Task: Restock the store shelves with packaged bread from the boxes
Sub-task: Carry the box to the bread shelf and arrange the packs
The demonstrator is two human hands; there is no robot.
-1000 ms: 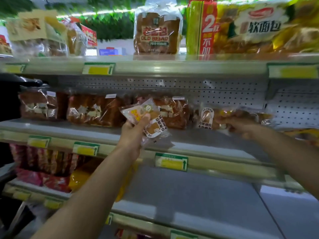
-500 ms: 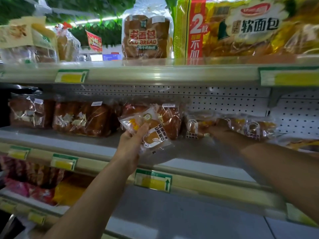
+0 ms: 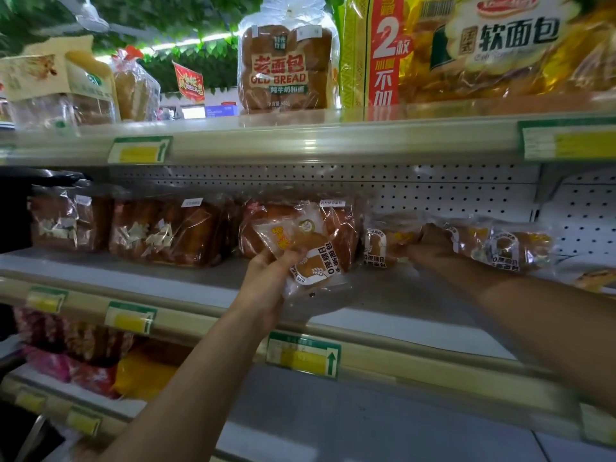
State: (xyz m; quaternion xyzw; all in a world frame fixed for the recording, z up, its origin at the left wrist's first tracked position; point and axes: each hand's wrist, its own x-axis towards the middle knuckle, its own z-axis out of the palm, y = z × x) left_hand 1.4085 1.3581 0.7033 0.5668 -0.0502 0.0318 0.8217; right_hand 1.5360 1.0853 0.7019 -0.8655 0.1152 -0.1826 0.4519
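On the grey metal middle shelf (image 3: pixel 383 295), the left hand (image 3: pixel 266 281) grips a clear-wrapped bread packet with orange print (image 3: pixel 305 253). The right hand (image 3: pixel 433 243) reaches among blurred matching bread packets (image 3: pixel 503 248); its fingers are hidden, its grasp unclear.

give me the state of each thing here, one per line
left hand: raised, gripping a small bread packet
small bread packet: held tilted in front of the middle shelf, sealed
right hand: reaching deep onto the middle shelf among small packets; its grip is hidden
packet by the right hand: upright on the shelf
dark loaves: lined up at the back, bagged
old bread bag: upright on the top shelf
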